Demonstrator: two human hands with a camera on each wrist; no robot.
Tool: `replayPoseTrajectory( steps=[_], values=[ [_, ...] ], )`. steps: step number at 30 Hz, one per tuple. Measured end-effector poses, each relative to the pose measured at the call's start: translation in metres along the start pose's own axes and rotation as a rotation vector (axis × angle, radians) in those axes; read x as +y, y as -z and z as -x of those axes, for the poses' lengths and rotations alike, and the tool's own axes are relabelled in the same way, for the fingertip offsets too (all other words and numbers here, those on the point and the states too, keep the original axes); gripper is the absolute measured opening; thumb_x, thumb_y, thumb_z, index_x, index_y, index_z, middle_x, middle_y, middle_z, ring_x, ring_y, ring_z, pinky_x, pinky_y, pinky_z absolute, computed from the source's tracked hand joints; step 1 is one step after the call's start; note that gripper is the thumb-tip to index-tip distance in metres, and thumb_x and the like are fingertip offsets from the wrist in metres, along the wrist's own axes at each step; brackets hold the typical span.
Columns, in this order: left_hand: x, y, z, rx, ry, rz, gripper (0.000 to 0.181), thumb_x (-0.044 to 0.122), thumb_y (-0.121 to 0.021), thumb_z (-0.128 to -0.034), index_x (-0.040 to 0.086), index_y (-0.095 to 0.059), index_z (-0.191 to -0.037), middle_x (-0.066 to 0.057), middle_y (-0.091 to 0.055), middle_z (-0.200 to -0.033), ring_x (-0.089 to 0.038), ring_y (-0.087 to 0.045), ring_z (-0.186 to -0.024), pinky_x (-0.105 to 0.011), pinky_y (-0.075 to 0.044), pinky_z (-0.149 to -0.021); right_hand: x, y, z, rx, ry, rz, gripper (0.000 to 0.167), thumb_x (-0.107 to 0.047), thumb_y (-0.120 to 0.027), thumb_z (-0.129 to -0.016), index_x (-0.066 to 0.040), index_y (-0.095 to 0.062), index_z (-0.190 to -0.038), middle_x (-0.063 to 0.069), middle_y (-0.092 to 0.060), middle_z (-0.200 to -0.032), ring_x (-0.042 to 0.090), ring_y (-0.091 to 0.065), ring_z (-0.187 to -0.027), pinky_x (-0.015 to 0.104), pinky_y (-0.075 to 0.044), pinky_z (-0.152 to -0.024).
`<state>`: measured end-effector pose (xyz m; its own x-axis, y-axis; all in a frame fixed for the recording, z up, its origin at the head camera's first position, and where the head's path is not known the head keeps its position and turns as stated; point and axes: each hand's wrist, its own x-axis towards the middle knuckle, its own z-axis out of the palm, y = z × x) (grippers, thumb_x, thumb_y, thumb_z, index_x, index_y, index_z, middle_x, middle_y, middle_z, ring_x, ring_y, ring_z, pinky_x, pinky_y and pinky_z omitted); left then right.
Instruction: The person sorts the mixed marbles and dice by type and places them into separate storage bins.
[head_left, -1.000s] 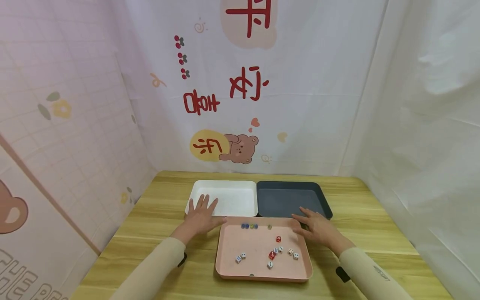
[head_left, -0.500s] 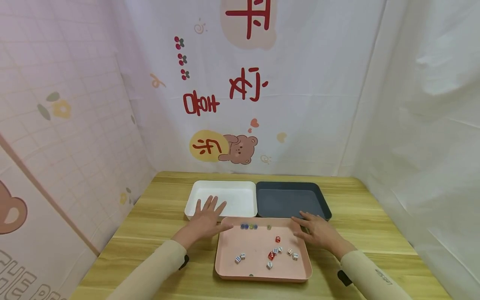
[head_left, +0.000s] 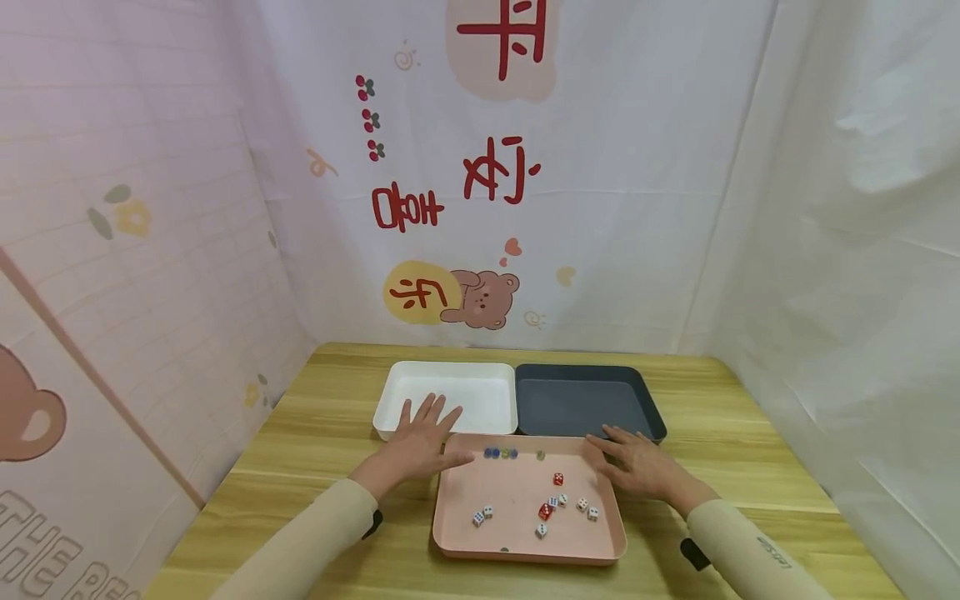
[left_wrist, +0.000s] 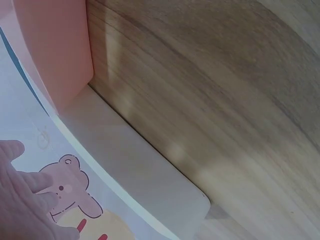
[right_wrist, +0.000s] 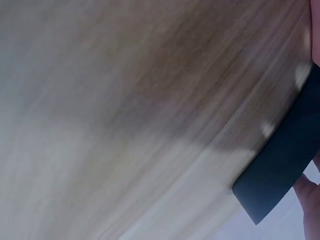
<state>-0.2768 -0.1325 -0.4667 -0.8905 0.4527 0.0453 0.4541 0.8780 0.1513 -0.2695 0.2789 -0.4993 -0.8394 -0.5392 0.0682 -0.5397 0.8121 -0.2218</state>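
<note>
- Left hand (head_left: 416,446): fingers straight and spread, nothing gripped, reaching across the near edge of the white tray (head_left: 483,392), thumb pointing towards the pink tray (head_left: 562,557).
- Right hand (head_left: 637,464): fingers loose and apart, nothing held, at the pink tray's far right corner, just in front of the dark tray (head_left: 588,404); whether it touches either rim, I can't tell.
- And here are the dice, all inside the pink tray: two red dice (head_left: 558,479) and most of the white dice (head_left: 542,530) lie right of centre, leftward of the right hand and mostly nearer the person. That hand is the closer one.
- A white pair sits left of centre, right of the left hand and nearer the person; the left is closer there. Cubes, so no long axis; the tray's runs left to right.
- Along the far wall, small round blue pieces (head_left: 492,452) and yellow-green ones (head_left: 541,455).
- Beyond, white and dark trays side by side on the wooden desk (head_left: 712,433), a printed curtain (head_left: 615,208) behind.
</note>
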Motion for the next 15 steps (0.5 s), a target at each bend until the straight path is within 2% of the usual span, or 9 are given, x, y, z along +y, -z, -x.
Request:
replayPoseTrajectory(
  steps=[8,15],
  values=[
    [0.0047,-0.0005,-0.0039,-0.034,-0.004,-0.003,0.087,0.070,-0.051,-0.0903,0.015,-0.035,-0.156,-0.020,-0.023,-0.161,-0.037,-0.012,-0.150,-0.066,-0.004,-0.115,0.0056,-0.0007,0.0018,-0.016,-0.001,-0.002,0.055,-0.041,-0.055,-0.101,-0.011,-0.051,-0.146,0.031,-0.041,-0.147,0.052,-0.038,-0.134,0.072,-0.027,-0.105],
    [0.0061,-0.0027,-0.0085,-0.065,-0.023,-0.054,0.082,0.067,-0.055,-0.0905,0.018,-0.038,-0.155,-0.018,-0.021,-0.162,-0.037,-0.011,-0.150,-0.066,-0.006,-0.115,0.0065,-0.0013,0.0001,-0.020,0.008,-0.008,0.056,-0.042,-0.055,-0.101,-0.012,-0.050,-0.147,0.031,-0.040,-0.147,0.052,-0.038,-0.134,0.072,-0.026,-0.105]
  ],
)
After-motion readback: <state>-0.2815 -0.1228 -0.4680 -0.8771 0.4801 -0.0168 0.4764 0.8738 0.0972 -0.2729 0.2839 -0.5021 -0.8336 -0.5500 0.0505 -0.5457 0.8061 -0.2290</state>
